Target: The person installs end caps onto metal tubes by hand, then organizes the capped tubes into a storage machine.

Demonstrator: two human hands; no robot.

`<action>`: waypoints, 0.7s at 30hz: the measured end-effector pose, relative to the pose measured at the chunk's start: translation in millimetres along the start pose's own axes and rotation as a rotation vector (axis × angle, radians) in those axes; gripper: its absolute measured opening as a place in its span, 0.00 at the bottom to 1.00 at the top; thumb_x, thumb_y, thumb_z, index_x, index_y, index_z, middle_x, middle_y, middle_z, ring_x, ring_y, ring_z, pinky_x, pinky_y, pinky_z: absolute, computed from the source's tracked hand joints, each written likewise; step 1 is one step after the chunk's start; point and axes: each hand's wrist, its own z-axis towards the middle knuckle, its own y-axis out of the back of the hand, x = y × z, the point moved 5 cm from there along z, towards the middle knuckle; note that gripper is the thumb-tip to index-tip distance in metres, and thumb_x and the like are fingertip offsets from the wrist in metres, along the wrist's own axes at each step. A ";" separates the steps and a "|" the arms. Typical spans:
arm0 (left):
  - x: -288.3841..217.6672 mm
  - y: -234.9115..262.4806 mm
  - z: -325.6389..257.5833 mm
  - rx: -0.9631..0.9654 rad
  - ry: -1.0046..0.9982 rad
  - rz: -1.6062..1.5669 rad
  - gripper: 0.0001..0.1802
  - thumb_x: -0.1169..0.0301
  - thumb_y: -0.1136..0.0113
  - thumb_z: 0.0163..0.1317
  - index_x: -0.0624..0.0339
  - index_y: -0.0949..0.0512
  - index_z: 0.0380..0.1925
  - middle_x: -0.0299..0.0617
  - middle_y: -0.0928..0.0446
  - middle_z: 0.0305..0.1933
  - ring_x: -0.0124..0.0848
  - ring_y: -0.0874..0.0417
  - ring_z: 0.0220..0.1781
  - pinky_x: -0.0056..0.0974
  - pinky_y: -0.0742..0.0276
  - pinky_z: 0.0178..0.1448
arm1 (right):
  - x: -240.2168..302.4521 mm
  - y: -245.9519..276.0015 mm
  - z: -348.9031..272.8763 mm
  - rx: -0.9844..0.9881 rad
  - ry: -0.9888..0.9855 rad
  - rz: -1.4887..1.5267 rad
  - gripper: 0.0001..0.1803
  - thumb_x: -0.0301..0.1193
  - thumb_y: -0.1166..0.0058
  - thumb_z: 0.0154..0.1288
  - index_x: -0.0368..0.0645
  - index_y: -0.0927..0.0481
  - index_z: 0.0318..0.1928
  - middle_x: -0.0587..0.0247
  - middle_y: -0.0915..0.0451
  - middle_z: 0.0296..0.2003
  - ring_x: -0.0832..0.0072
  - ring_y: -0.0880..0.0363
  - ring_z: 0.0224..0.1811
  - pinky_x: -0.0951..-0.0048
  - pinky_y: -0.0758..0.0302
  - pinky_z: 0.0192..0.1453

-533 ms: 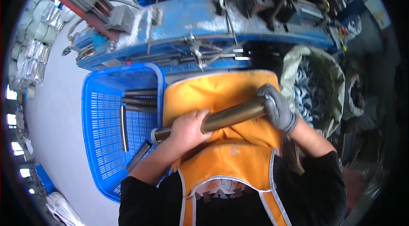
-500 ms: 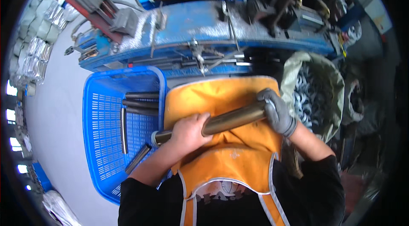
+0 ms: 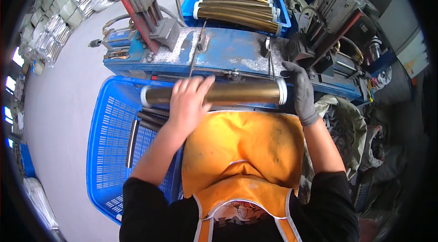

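Observation:
A bronze-coloured tube [image 3: 242, 92] with white rings at both ends lies level above my apron, in front of the blue workbench. My left hand [image 3: 189, 98], bare, grips it left of its middle, fingers over the top and thumb toward the right. At the tube's right end, my right hand [image 3: 300, 91] in a grey glove stands beside the white end ring [image 3: 282, 92]. Its fingers are apart, and I see nothing in them. The blue workbench [image 3: 219, 43] behind the tube carries a metal clamp unit at each side.
Left of me stands a blue plastic basket [image 3: 93, 150] with several dark tubes in it. Behind the bench, a blue crate [image 3: 284, 23] holds several ringed bronze tubes. To my right, an open sack [image 3: 358, 139] contains grey curved pieces. The orange apron [image 3: 242, 146] covers my lap.
The tube has moved up and away from my lap toward the bench and turned level. My gloved right hand has come off its right end, which now shows a white ring.

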 end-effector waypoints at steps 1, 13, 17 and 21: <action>2.9 0.1 17.0 -0.069 -0.040 0.024 0.38 0.74 0.26 0.42 0.52 0.25 0.59 0.43 0.22 0.50 0.44 0.23 0.57 0.49 0.32 0.63 | -15.5 2.7 -1.6 -0.055 -0.069 -0.008 0.27 0.45 0.68 0.82 0.34 0.24 0.58 0.52 0.22 0.55 0.66 0.25 0.59 0.69 0.34 0.68; 33.7 -108.4 168.6 -0.162 -0.104 0.152 0.36 0.68 0.24 0.46 0.48 0.25 0.59 0.39 0.23 0.50 0.41 0.24 0.59 0.49 0.35 0.69 | -106.3 134.0 -161.1 -0.364 -0.569 0.002 0.16 0.35 0.57 0.80 0.38 0.19 0.52 0.64 0.19 0.48 0.76 0.20 0.46 0.75 0.24 0.49; 46.4 -140.0 181.3 -0.098 -0.007 0.259 0.37 0.63 0.23 0.47 0.49 0.26 0.60 0.41 0.23 0.50 0.44 0.25 0.60 0.51 0.39 0.71 | -179.1 210.0 -244.5 -0.246 -0.567 -0.322 0.14 0.34 0.53 0.77 0.37 0.19 0.51 0.62 0.18 0.48 0.72 0.20 0.48 0.72 0.26 0.51; 62.3 -117.7 148.9 -0.303 -0.074 0.363 0.44 0.55 0.24 0.50 0.51 0.31 0.67 0.47 0.27 0.66 0.50 0.30 0.69 0.55 0.42 0.76 | -200.4 220.8 -267.9 0.267 -0.652 -0.947 0.14 0.33 0.48 0.69 0.37 0.20 0.48 0.50 0.18 0.47 0.56 0.20 0.51 0.61 0.26 0.54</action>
